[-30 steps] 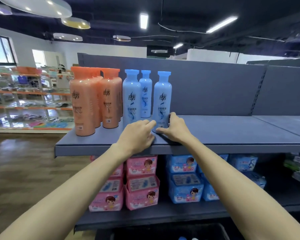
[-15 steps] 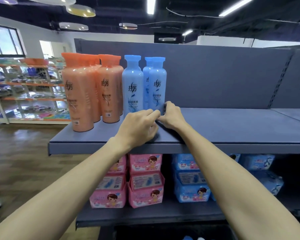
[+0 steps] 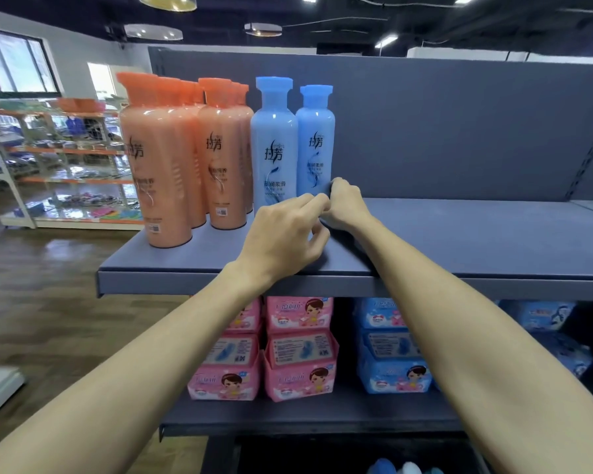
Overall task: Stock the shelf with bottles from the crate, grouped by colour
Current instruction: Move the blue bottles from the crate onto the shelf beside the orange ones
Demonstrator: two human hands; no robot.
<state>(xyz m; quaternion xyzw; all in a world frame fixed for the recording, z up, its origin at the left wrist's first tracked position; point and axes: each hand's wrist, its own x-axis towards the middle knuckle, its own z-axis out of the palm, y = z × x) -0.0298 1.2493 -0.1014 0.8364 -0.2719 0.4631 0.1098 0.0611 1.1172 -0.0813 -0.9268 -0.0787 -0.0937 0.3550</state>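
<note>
Since the earlier frames the rear-right blue bottle [image 3: 315, 140] has slid left, closing the gap it had to the front blue bottle [image 3: 274, 145], and both hands have followed it in toward the middle of the frame. The grey shelf [image 3: 476, 241] spans the centre and right, bare to the right of the bottles; the orange bottles [image 3: 182, 155] stand packed at its left end, with the blue pair just beside them, so the colour groups read as tidy. The right hand [image 3: 344, 205] has its fingers curled against the base of the rear blue bottle, though whether it truly grips or only nudges it cannot be told; the left hand [image 3: 285, 237] hovers in front of the front blue bottle's base, fingers loosely bent, holding nothing visible. This looks like a final straightening of the blue row. At the bottom edge, blue and white caps [image 3: 404, 468] show in a dark crate, so more stock likely remains. Each bottle carries the black characters "拉芳"; the smaller print beneath is too fine to read surely.
</note>
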